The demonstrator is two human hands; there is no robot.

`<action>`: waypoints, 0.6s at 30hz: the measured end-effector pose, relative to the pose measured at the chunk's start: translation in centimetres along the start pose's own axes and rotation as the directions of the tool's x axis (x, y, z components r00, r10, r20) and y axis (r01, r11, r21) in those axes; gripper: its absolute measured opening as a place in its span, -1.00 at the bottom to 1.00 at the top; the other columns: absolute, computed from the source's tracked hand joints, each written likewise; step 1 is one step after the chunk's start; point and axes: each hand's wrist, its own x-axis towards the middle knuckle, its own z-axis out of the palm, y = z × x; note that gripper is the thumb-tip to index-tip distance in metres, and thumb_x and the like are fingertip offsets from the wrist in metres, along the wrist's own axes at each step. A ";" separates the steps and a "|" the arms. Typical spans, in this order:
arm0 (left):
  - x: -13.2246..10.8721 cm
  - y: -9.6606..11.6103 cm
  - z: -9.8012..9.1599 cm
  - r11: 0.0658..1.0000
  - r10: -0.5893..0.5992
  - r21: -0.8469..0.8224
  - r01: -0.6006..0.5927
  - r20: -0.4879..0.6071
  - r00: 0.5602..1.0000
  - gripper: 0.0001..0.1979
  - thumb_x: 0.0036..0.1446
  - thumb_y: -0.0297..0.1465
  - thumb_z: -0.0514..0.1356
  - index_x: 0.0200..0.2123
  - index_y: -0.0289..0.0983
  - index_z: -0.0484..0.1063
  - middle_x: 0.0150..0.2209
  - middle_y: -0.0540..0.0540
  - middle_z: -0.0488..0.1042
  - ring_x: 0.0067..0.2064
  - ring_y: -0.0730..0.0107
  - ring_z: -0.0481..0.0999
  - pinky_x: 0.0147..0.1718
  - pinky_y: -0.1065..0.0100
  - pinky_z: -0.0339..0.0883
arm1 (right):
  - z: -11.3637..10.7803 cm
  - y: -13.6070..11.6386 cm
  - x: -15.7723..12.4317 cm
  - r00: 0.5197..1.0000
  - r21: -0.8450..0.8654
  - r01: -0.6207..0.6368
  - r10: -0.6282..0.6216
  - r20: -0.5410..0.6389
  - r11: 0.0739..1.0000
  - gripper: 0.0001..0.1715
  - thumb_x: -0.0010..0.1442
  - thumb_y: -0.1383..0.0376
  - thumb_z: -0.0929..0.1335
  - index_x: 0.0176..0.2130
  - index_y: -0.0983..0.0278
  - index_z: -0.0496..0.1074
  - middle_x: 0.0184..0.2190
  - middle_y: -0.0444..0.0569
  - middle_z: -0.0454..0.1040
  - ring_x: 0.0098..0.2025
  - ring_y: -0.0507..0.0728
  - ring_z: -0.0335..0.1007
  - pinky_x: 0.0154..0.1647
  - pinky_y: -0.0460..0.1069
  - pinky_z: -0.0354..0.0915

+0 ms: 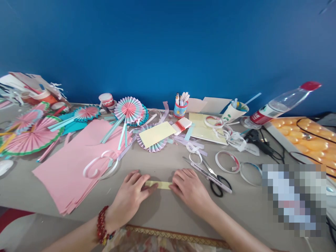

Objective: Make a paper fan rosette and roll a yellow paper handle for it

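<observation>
A narrow pale yellow paper strip (164, 185) lies crosswise on the grey table in front of me. My left hand (132, 196) closes on its left end, thumb over the paper and fingers bent behind it. At the right end, my right hand (190, 190) presses with curled fingers and thumb, hiding that end. Beyond them, a yellow paper rectangle (157, 134) rests on a pleated lilac paper fan (153, 146). Scissors with black handles (217, 184) and a pale cutter (210, 176) lie just right of my right hand.
Pink sheets (76, 164) and pleated fans (128, 109) spread at the left. Tape rolls (228, 162), a glue gun (258, 141) and a tilted bottle (278, 108) are at the right. A pen cup (180, 110) stands by the blue wall (168, 52).
</observation>
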 end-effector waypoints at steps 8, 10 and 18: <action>0.0 0.0 0.0 0.999 0.006 0.037 -0.006 -0.008 1.000 -0.52 0.27 -0.62 -0.01 0.09 -0.05 0.44 -0.06 -0.15 0.42 -0.09 0.18 0.37 -0.02 0.02 0.32 | -0.1 -0.1 0.0 1.000 -0.007 0.011 -0.011 -0.018 1.000 -0.77 0.32 0.30 0.34 -0.40 0.24 0.32 -0.34 -0.10 0.39 -0.28 0.10 0.28 -0.17 0.01 0.11; 0.0 0.1 0.0 0.999 0.018 0.051 -0.019 0.013 1.000 -0.55 0.29 -0.60 0.00 0.09 -0.07 0.44 -0.03 -0.14 0.44 -0.08 0.19 0.38 0.04 0.02 0.30 | -0.1 -0.1 -0.1 1.000 -0.018 0.003 -0.004 -0.020 1.000 -0.78 0.32 0.30 0.34 -0.39 0.24 0.32 -0.34 -0.09 0.39 -0.28 0.11 0.29 -0.18 0.01 0.12; -0.3 0.3 0.6 0.987 0.155 0.013 -0.157 0.089 0.984 -0.66 0.34 -0.53 0.01 0.09 -0.24 0.42 0.09 -0.10 0.45 0.15 0.26 0.34 0.32 0.06 0.05 | 0.6 -0.2 -0.8 0.985 -0.097 0.117 -0.128 -0.119 0.988 -0.78 0.28 0.39 0.34 -0.10 0.14 0.45 -0.16 -0.04 0.48 -0.15 0.15 0.32 -0.03 0.09 0.13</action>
